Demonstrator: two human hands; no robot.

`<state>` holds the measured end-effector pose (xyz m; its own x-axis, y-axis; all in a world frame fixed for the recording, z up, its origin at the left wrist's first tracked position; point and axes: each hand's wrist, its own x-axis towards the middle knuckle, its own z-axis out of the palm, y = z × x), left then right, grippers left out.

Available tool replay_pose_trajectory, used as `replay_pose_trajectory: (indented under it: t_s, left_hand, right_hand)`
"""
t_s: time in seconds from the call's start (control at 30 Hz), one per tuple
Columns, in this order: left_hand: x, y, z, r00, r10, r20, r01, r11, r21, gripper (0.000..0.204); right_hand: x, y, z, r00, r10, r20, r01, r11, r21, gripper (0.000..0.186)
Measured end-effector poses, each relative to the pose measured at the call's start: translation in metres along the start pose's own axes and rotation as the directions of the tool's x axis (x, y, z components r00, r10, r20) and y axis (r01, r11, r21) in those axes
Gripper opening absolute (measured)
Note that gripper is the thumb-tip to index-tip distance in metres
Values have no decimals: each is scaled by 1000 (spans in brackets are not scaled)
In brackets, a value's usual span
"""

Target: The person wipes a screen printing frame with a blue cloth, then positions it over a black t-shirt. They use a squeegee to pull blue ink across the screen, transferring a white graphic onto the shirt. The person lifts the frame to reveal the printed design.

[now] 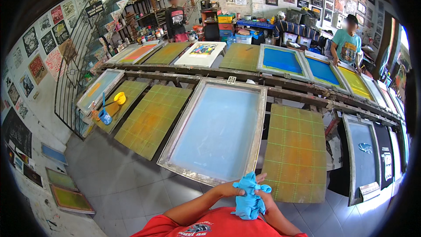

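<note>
My left hand (230, 189) and my right hand (266, 195) are closed on a crumpled light blue cloth (250, 202) at the lower middle, in front of my red shirt. Just beyond them lies a large screen frame (212, 129) with pale blue mesh and a silver border. Beside it on the right is an olive platen (294, 149) with green grid lines. Another gridded platen (149, 120) lies to the left, with a yellow cup (120, 98) and a blue cup (105, 116) on the platen beyond it.
A long rack (294, 94) carries two rows of platens and coloured screens. A person (344, 46) in teal bends over the far row at right; another person (175, 22) stands behind it. Screens lean on the left wall, one yellow (70, 199). A railed staircase (74, 70) rises at left.
</note>
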<state>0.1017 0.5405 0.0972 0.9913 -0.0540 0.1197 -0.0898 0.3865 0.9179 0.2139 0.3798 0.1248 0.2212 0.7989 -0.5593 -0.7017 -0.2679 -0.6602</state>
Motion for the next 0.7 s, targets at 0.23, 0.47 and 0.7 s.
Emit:
replay_pose_trajectory:
  t_s: [0.23, 0.47, 0.7]
  left_hand:
    - [-5, -22, -9, 989, -126, -79, 134, 985, 107, 75]
    - [-20, -31, -32, 991, -44, 126, -30, 845, 534, 52]
    - [1, -30, -25, 995, 9, 99, -53, 893, 448, 81]
  right_hand:
    - [2, -47, -8, 755, -621, 210, 647, 653, -394, 47]
    - [7, -22, 24, 489, -673, 555, 815, 127, -565, 36]
    - [8, -13, 24, 454, -668, 590, 881, 240, -406, 31]
